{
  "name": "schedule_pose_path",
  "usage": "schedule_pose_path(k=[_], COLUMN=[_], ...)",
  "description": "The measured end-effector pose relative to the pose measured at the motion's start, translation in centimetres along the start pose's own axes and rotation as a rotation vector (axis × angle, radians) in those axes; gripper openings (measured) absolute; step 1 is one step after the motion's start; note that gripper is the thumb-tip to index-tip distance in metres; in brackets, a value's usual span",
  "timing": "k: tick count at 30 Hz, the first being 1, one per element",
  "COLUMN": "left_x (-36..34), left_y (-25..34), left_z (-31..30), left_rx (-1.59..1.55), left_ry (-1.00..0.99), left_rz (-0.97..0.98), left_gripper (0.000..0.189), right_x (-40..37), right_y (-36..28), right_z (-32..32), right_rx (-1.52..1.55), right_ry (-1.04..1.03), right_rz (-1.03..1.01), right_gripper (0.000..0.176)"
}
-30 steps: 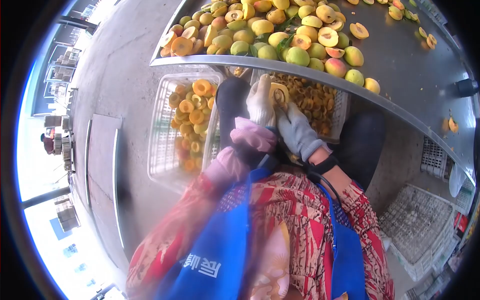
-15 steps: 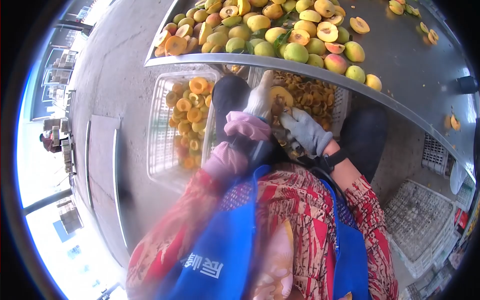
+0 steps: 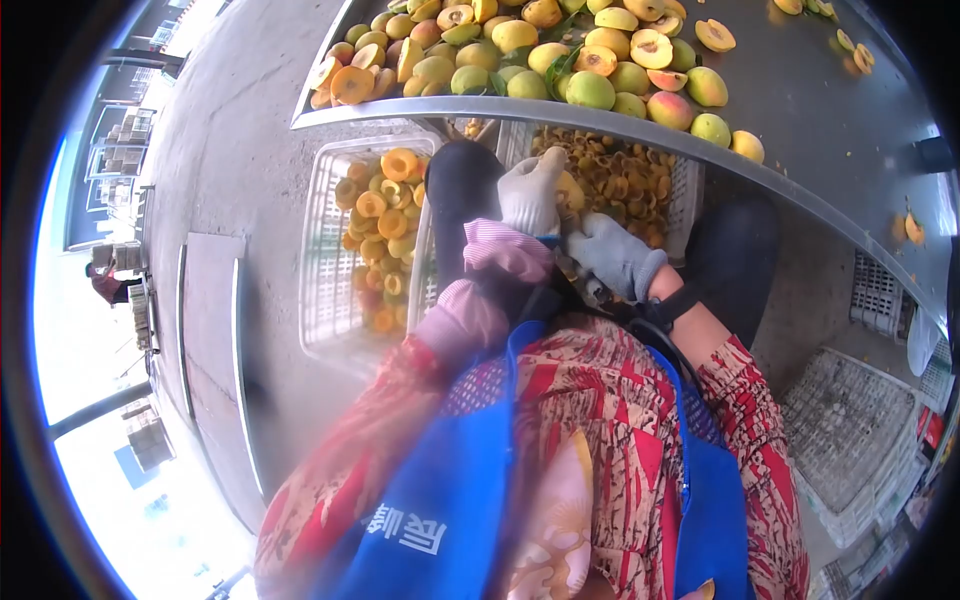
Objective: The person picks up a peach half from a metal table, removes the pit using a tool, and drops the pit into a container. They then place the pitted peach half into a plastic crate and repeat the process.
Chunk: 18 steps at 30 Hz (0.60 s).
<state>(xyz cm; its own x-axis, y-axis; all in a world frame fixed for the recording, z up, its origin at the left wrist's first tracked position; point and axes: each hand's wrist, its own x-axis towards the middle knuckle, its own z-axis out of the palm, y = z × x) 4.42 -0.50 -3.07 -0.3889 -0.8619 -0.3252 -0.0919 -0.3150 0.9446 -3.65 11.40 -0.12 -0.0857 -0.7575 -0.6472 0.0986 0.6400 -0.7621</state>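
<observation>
My left hand point(image 3: 530, 192), in a pale glove, is closed, fingers curled, beside a yellow peach point(image 3: 570, 192) that is partly hidden between my hands. What the left fingers grip is hidden; a small bit of blue shows below that palm. My right hand point(image 3: 612, 252), in a grey glove, is bent around the lower side of the peach, with its fingertips close to the left hand. Both hands are between my knees, over the near edge of a crate point(image 3: 686, 205) full of small, hollow orange-brown fruit pieces.
A metal table point(image 3: 800, 110) with whole and halved peaches point(image 3: 590, 90) runs across the front. On the left stands a white crate point(image 3: 318, 250) of peach halves. Stacked crates point(image 3: 850, 430) sit at lower right. A distant person point(image 3: 108, 287) is at far left.
My left hand has turned and curled, its previously raised finger now folded in. The right hand stays close, shifted slightly. The peach is more covered now. The distant person has shifted posture.
</observation>
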Motion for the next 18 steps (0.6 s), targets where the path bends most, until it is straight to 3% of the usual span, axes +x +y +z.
schedule_pose_path(k=[2,4,5,7,9,11,13,15,17,18], left_x=[0.6,-0.9,-1.5,-2.2,-2.1,-2.0,-2.2,-3.3,-3.3,-3.5], left_y=[-1.2,1.5,1.8,2.1,1.1,1.1,2.3,5.3,4.1,3.7], left_z=[-0.5,0.3,0.3,0.3,0.0,-0.6,-0.7,-0.3,-0.4,-0.1], left_rx=[0.058,-0.076,-0.076,0.041,0.098,0.559,0.601,0.157,0.063,0.151], left_ry=[-0.082,0.074,0.073,-0.085,-0.077,-0.211,-0.256,-0.342,-0.332,-0.302], left_rz=[0.11,-0.197,-0.203,-0.108,0.007,0.685,0.769,-0.363,-0.344,-0.201], left_gripper=[0.037,0.034,0.034,0.033,0.032,0.032,0.034,0.032,0.027,0.026], right_x=[-0.5,-1.0,-1.3,-1.4,-1.2,-1.8,-2.4,-2.8,-3.1,-3.1], right_y=[-0.9,-1.6,-1.4,-0.8,-0.4,-0.7,-0.9,-0.8,-0.7,-0.6], right_z=[0.0,-0.2,-0.8,-1.6,-1.8,-2.3,-2.3,-2.4,-2.0,-1.9], right_rx=[-0.016,-0.032,0.091,0.214,0.384,0.43,0.474,0.51,0.536,0.566], right_ry=[-0.02,-0.037,-0.118,-0.197,-0.306,-0.353,-0.403,-0.468,-0.48,-0.483], right_rz=[-0.011,-0.021,0.014,0.045,0.108,0.139,0.174,0.197,0.188,0.177], right_gripper=[0.026,0.022,0.02,0.018,0.019,0.019,0.019,0.02,0.021,0.022])
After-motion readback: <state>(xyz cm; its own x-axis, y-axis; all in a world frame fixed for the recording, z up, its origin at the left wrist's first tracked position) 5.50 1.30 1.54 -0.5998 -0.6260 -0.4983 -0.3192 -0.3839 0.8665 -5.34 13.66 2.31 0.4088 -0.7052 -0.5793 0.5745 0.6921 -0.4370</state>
